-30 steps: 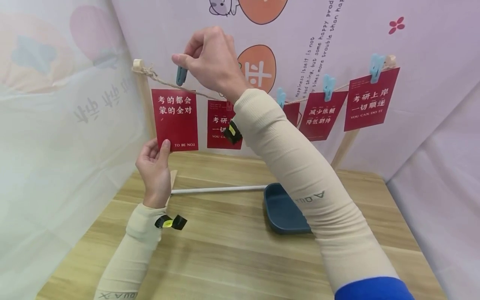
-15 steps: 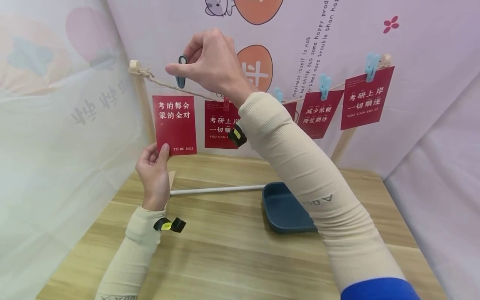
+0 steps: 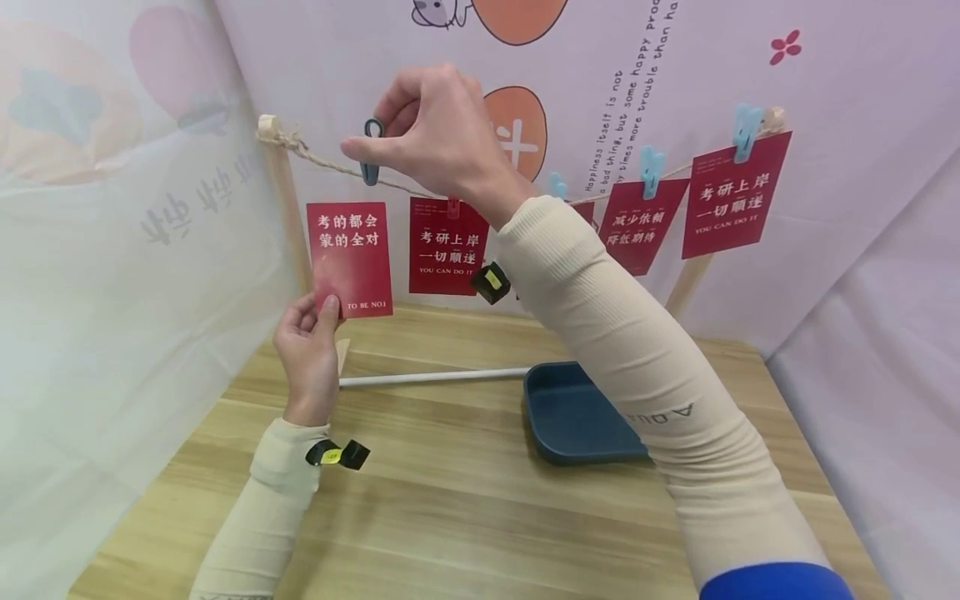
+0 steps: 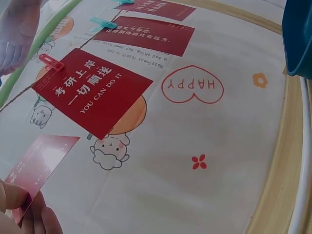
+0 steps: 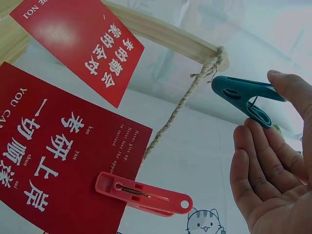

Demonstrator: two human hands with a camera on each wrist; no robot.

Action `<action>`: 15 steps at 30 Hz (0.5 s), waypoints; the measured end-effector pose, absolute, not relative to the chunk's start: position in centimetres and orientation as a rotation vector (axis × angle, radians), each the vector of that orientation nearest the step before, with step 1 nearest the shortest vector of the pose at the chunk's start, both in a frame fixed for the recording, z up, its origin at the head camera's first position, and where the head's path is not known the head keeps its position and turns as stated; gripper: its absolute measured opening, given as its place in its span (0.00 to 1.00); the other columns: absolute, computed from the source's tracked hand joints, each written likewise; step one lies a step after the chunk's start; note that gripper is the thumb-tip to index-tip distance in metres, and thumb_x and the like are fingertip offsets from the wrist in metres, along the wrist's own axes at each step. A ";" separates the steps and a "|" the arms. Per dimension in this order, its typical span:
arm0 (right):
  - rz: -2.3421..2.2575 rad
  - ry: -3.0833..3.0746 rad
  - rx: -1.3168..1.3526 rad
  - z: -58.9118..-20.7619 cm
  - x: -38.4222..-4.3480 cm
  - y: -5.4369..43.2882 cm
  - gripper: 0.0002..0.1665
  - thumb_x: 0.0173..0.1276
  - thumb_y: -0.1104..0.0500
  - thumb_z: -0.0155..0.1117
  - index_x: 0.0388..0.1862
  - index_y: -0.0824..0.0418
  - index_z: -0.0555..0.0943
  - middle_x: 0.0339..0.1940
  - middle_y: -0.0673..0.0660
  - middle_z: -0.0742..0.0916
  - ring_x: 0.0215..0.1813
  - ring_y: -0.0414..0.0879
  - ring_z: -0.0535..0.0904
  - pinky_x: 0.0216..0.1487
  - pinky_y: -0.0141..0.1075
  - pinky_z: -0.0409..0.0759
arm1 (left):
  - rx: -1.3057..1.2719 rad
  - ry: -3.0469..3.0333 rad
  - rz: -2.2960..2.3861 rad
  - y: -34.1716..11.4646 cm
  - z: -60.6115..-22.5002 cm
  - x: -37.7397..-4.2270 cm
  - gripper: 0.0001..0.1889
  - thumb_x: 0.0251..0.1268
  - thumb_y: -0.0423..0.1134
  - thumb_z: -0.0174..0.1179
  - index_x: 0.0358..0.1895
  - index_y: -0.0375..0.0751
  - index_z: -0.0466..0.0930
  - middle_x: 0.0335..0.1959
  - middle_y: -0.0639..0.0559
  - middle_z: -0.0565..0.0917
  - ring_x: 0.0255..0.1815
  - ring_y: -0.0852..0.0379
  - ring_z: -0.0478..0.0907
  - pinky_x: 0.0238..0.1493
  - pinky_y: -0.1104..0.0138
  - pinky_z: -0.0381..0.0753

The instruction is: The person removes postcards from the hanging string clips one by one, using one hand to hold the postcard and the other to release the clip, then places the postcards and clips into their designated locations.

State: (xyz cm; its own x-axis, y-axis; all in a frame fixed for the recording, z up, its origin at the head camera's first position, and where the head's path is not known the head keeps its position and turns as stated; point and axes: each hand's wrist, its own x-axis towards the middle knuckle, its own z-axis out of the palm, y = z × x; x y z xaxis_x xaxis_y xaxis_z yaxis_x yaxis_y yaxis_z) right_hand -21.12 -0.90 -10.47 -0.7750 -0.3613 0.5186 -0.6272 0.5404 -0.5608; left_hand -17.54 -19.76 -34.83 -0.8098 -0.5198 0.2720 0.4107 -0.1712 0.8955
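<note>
My left hand (image 3: 309,354) pinches a red card (image 3: 350,258) by its lower left corner, below the twine and apart from it. Between thumb and fingers, my right hand (image 3: 450,137) holds a dark teal clothespin (image 5: 243,97) just above the twine (image 5: 178,109), near its left end. In the right wrist view the clothespin has no card in its jaws. Beside the held card, another red card (image 3: 447,250) hangs from the twine by a pink clothespin (image 5: 144,194).
Several more red cards hang to the right, such as one (image 3: 737,196) under a light blue clothespin (image 3: 747,133). Wooden posts (image 3: 288,200) carry the twine. A dark blue tray (image 3: 577,417) and a white rod (image 3: 435,377) lie on the wooden table (image 3: 450,517).
The left hand has lowered the card from the twine, leaving a gap. The right hand has shifted slightly right and down, still holding the clothespin, which has turned in its fingers.
</note>
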 end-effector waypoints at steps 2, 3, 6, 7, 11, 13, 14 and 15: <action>1.080 -2.430 0.826 -10.6 -21.0 -0.7 0.25 0.62 0.42 0.82 0.45 0.59 0.87 0.42 0.53 0.93 0.42 0.37 0.87 0.49 0.27 0.84 | 0.131 -1.525 -2.012 -19.8 -35.0 -17.5 0.04 0.78 0.36 0.63 0.49 0.43 0.81 0.42 0.55 0.88 0.47 0.61 0.87 0.55 0.73 0.88; 1.078 -2.425 0.832 -10.7 -21.0 -0.6 0.25 0.62 0.42 0.82 0.45 0.59 0.87 0.42 0.52 0.93 0.42 0.37 0.87 0.48 0.27 0.84 | 0.132 -1.537 -2.007 -19.8 -35.1 -17.5 0.04 0.78 0.37 0.63 0.49 0.43 0.81 0.42 0.55 0.88 0.47 0.61 0.87 0.54 0.73 0.88; 1.089 -2.405 0.852 -10.8 -20.8 -0.3 0.24 0.61 0.43 0.82 0.44 0.59 0.87 0.41 0.52 0.93 0.40 0.36 0.87 0.47 0.26 0.83 | 0.134 -1.559 -2.007 -19.7 -35.3 -17.3 0.07 0.78 0.36 0.62 0.51 0.40 0.81 0.41 0.56 0.88 0.46 0.62 0.87 0.54 0.73 0.88; 1.093 -2.396 0.862 -11.0 -20.7 -0.2 0.24 0.62 0.43 0.82 0.44 0.59 0.87 0.41 0.52 0.93 0.40 0.35 0.87 0.47 0.26 0.84 | 0.142 -1.570 -2.007 -19.6 -35.3 -17.3 0.07 0.78 0.36 0.63 0.52 0.40 0.81 0.41 0.57 0.88 0.46 0.62 0.87 0.54 0.74 0.88; 1.104 -2.367 0.902 -11.8 -20.5 0.2 0.23 0.63 0.44 0.81 0.46 0.60 0.88 0.41 0.53 0.93 0.41 0.36 0.87 0.48 0.25 0.85 | 0.173 -1.635 -1.994 -19.6 -36.0 -16.9 0.09 0.78 0.37 0.63 0.54 0.38 0.81 0.41 0.58 0.88 0.46 0.63 0.86 0.54 0.75 0.87; 1.105 -2.373 0.904 -12.2 -20.3 0.3 0.23 0.63 0.45 0.81 0.47 0.59 0.88 0.42 0.52 0.92 0.41 0.36 0.87 0.48 0.25 0.85 | 0.179 -1.653 -1.999 -19.7 -36.5 -16.8 0.10 0.78 0.37 0.63 0.54 0.37 0.81 0.41 0.58 0.88 0.46 0.63 0.87 0.54 0.74 0.88; 1.099 -2.379 0.904 -12.3 -20.3 0.4 0.23 0.64 0.45 0.81 0.47 0.59 0.88 0.42 0.52 0.92 0.42 0.36 0.87 0.49 0.25 0.85 | 0.179 -1.652 -2.008 -19.7 -36.7 -16.8 0.12 0.77 0.38 0.63 0.55 0.35 0.81 0.41 0.58 0.88 0.46 0.62 0.87 0.54 0.74 0.88; 1.100 -2.388 0.900 -12.4 -20.2 0.5 0.23 0.63 0.44 0.81 0.47 0.58 0.88 0.42 0.52 0.92 0.41 0.36 0.87 0.49 0.25 0.84 | 0.179 -1.651 -2.016 -19.7 -37.0 -16.7 0.13 0.77 0.38 0.64 0.56 0.34 0.81 0.41 0.58 0.89 0.46 0.63 0.87 0.54 0.74 0.88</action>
State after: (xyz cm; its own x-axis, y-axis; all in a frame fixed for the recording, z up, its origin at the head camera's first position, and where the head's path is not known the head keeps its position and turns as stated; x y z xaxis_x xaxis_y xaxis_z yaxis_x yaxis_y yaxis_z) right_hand -20.23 0.47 -12.41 -0.7322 -0.3979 0.5527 -0.6787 0.4943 -0.5432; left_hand -16.72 -19.69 -36.95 -0.8541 -0.4708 0.2210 0.3094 -0.1182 0.9436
